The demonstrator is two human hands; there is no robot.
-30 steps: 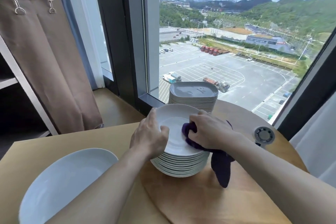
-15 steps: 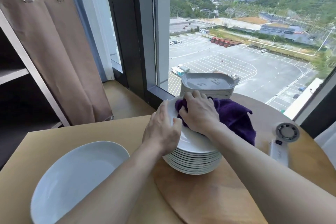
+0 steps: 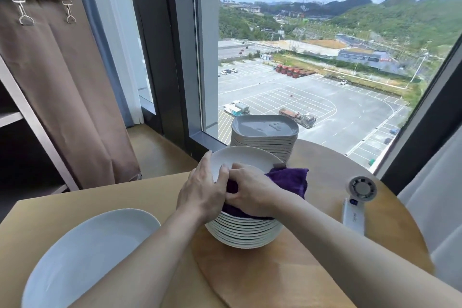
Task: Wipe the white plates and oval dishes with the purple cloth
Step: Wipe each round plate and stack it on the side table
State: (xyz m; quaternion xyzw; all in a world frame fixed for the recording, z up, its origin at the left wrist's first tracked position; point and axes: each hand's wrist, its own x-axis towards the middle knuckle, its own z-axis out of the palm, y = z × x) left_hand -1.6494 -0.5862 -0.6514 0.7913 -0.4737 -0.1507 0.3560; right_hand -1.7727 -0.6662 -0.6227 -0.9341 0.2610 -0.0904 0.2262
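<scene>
A stack of white round plates stands in the middle of the table. My left hand grips the left rim of the top plate, thumb lying on its face. My right hand holds the purple cloth pressed onto that plate, with the cloth trailing off to the right. A single white oval dish lies at the lower left. A stack of grey dishes stands behind the plates, by the window.
The round wooden table holds a small white hand fan at the right. A brown fabric cover hangs on a shelf unit at the left. The window glass and a white curtain stand close behind and at the right.
My right hand has dragged the cloth from the plate's far side back to its near side. The cloth now lies bunched under the hand. My left hand keeps its hold on the rim.
</scene>
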